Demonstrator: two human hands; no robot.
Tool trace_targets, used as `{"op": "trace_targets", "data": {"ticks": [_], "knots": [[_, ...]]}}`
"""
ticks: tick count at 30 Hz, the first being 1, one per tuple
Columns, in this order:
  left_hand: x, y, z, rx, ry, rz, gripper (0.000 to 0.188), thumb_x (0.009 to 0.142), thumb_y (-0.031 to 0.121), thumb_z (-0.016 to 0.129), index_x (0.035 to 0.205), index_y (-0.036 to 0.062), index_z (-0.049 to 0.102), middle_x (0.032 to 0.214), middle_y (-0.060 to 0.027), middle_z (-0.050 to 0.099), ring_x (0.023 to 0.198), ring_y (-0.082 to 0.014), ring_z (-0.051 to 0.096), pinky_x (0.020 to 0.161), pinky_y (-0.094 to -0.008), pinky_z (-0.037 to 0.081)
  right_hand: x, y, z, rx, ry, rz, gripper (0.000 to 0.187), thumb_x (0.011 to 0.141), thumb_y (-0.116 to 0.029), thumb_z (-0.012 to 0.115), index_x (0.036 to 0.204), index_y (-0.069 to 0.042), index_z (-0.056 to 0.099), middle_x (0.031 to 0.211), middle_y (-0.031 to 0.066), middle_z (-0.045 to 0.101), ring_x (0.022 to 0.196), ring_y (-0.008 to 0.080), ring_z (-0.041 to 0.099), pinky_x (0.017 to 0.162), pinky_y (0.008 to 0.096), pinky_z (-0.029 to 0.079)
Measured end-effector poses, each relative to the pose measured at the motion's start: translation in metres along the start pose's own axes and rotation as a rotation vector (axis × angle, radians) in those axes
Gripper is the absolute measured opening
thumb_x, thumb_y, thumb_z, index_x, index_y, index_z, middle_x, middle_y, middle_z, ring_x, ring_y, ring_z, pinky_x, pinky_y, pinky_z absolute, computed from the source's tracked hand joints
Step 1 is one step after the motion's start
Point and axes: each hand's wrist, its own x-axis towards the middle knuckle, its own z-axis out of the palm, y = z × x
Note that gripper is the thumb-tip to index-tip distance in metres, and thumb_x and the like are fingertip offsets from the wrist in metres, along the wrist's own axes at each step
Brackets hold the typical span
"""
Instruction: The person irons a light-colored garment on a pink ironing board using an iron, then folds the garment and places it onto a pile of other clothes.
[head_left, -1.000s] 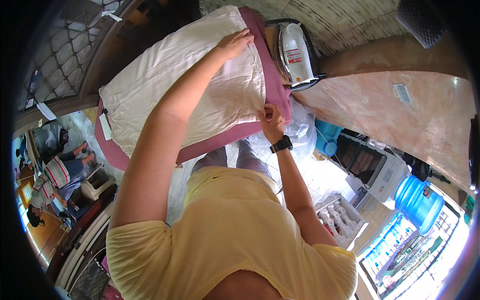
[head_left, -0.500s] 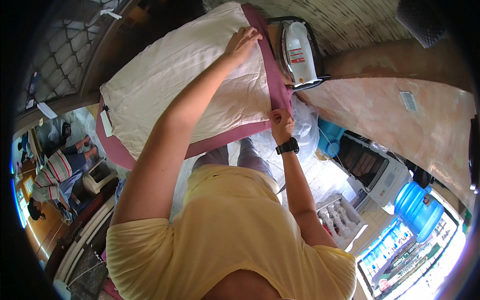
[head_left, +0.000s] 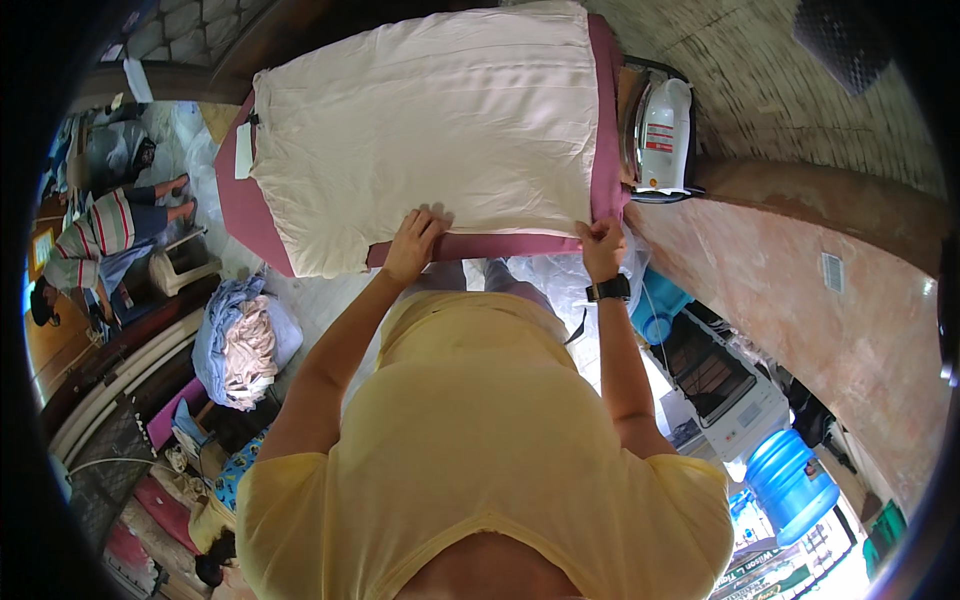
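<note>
A cream cloth garment (head_left: 430,120) is spread over an ironing board with a maroon cover (head_left: 250,205), slightly creased, its left end hanging past the near edge. My left hand (head_left: 413,246) rests on the cloth's near edge, fingers extended over it. At the near right corner of the cloth, my right hand (head_left: 602,248) has its fingers pinched together on the fabric. A black watch sits on that wrist. Just beyond the board's right end, a white iron (head_left: 662,140) lies on its rest.
A stool (head_left: 180,265) and a person in a striped shirt (head_left: 95,230) are at the left. Nearer stands a heap of clothes (head_left: 245,340). A wall (head_left: 770,240) runs along the right, with a blue water jug (head_left: 790,487) below it.
My left hand has come back from the cloth's far right edge to its near edge. My right hand stays at the near right corner. The view has turned, and the cloth lies straighter.
</note>
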Motion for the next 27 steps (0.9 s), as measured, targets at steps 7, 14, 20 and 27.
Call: {"op": "trace_targets", "data": {"ticks": [7, 14, 20, 27], "knots": [[0.014, 0.034, -0.012, -0.055, 0.046, 0.124, 0.036, 0.080, 0.016, 0.068, 0.113, 0.0054, 0.059, 0.112, -0.0133, 0.055, 0.110, -0.0350, 0.052, 0.094, -0.0474, 0.043, -0.003, 0.013, -0.010, -0.150, -0.067, -0.334, 0.019, 0.074, 0.001, 0.069, 0.087, -0.008, 0.058, 0.076, 0.0094, 0.059, 0.069, 0.0293, 0.061, 0.063, 0.0409, 0.048], [0.108, 0.119, 0.030, -0.162, -0.053, 0.462, 0.073, 0.078, 0.041, 0.073, 0.140, 0.0134, 0.045, 0.151, -0.0076, 0.032, 0.141, -0.0361, 0.024, 0.113, -0.0552, 0.024, -0.007, 0.008, -0.010, -0.463, 0.030, -0.425, 0.024, 0.084, -0.012, 0.063, 0.108, -0.013, 0.061, 0.099, 0.0193, 0.058, 0.087, 0.0395, 0.061, 0.078, 0.0463, 0.051], [0.091, 0.137, 0.063, 0.020, -0.108, 0.369, 0.091, 0.073, 0.055, 0.072, 0.148, 0.0202, 0.035, 0.160, -0.0028, 0.015, 0.147, -0.0372, 0.004, 0.116, -0.0637, 0.011, 0.152, -0.054, -0.056, -0.940, 0.454, -0.379, 0.052, 0.096, -0.047, 0.048, 0.119, -0.002, 0.057, 0.122, 0.0318, 0.053, 0.117, 0.0513, 0.048, 0.097, 0.0597, 0.040], [0.107, 0.160, 0.067, 0.139, -0.315, 0.364, 0.080, 0.078, 0.044, 0.073, 0.145, 0.0184, 0.037, 0.146, -0.0046, 0.035, 0.138, -0.0288, 0.029, 0.101, -0.0517, 0.036, 0.274, -0.047, -0.084, -0.304, -0.228, 0.278, 0.072, 0.087, -0.067, 0.052, 0.106, 0.001, 0.064, 0.070, 0.0136, 0.063, 0.055, 0.0241, 0.062, 0.048, 0.0369, 0.049]]}}
